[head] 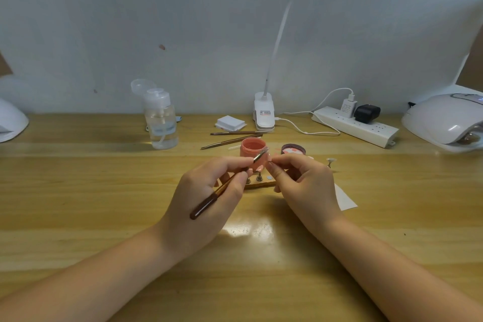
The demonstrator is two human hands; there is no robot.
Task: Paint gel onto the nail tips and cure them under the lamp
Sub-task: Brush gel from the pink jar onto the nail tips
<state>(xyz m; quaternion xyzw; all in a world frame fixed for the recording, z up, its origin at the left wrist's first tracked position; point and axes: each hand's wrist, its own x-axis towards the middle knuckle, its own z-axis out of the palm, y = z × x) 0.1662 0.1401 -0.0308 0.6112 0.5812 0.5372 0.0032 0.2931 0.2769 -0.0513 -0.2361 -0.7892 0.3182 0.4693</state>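
Note:
My left hand grips a brown-handled gel brush, whose tip points up and right toward my right hand. My right hand pinches a small nail tip between thumb and forefinger, right at the brush tip. Just behind them stands an open pot of coral gel, with its dark lid lying to the right. A wooden stand with small metal pegs sits between my hands, partly hidden. A white curing lamp rests at the far right.
A clear pump bottle stands at the back left. Two spare brushes, a stack of white pads, a clip lamp base and a power strip line the back. A single peg with a nail tip and white paper lie to the right.

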